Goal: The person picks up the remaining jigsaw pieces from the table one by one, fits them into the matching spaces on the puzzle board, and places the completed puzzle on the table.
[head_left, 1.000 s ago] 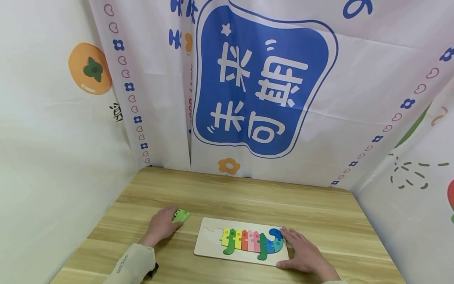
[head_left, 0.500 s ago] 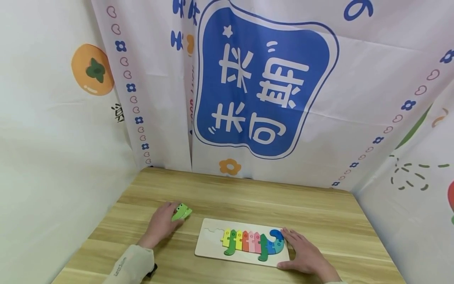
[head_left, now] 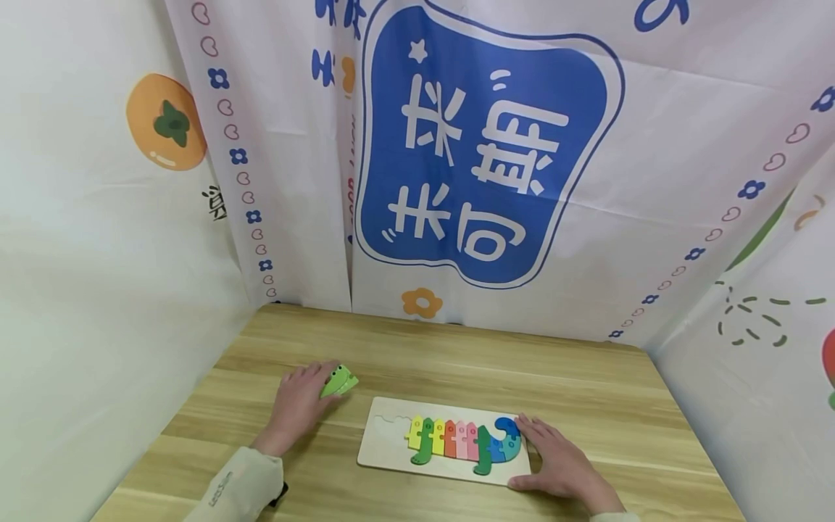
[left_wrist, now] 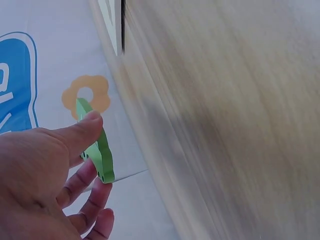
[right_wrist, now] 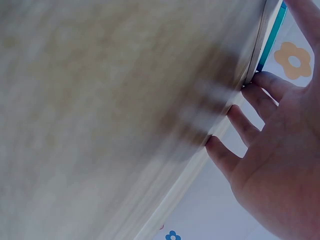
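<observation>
My left hand pinches a green crocodile-head puzzle piece between thumb and fingers, left of the wooden puzzle board. In the left wrist view, the piece is tilted on edge and held above the table. The board bears a crocodile body of yellow, orange, pink and blue pieces with green legs and a curled blue tail. A bare outline shows at its left end. My right hand touches the board's right end, fingers spread; the right wrist view shows its fingertips along the edge.
Wood-grain table surrounds the board on every side. A white printed cloth with a large blue sign hangs behind the table, and more cloth covers both sides.
My left hand has lifted the crocodile-head piece and moved slightly away from me and to the right, so more of it shows. My right hand and the board stay put.
</observation>
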Available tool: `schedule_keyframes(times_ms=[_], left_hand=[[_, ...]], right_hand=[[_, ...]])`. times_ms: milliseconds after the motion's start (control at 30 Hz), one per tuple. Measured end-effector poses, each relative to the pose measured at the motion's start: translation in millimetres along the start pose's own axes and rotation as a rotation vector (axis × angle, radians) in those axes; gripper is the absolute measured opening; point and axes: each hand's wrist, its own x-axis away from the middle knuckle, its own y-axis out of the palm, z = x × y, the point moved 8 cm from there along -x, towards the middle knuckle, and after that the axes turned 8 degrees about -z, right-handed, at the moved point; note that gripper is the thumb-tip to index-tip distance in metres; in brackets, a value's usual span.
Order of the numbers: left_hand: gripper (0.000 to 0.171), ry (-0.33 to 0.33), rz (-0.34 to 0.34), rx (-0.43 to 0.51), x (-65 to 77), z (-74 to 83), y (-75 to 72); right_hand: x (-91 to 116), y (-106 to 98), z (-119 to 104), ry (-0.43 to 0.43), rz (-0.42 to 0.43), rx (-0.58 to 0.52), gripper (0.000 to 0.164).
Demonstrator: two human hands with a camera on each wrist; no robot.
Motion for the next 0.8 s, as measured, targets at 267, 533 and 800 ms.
schedule_keyframes(times_ms=[267, 533, 800], left_hand=[[0.061, 0.040, -0.057, 0.104, 0.4, 9.8, 8.1], [0.059, 0.114, -0.213, 0.139, -1.5, 31.9, 31.4], [0.057, 0.204, -0.388, 0.163, 1.0, 58.4, 45.8]], right_hand=[[0.6, -0.9, -0.5, -0.004, 0.006, 0.011, 0.113], [-0.5, 0.4, -0.5, 0.005, 0.001, 0.009, 0.113], [0.1, 0.6, -0.4, 0.006, 0.001, 0.013, 0.113]])
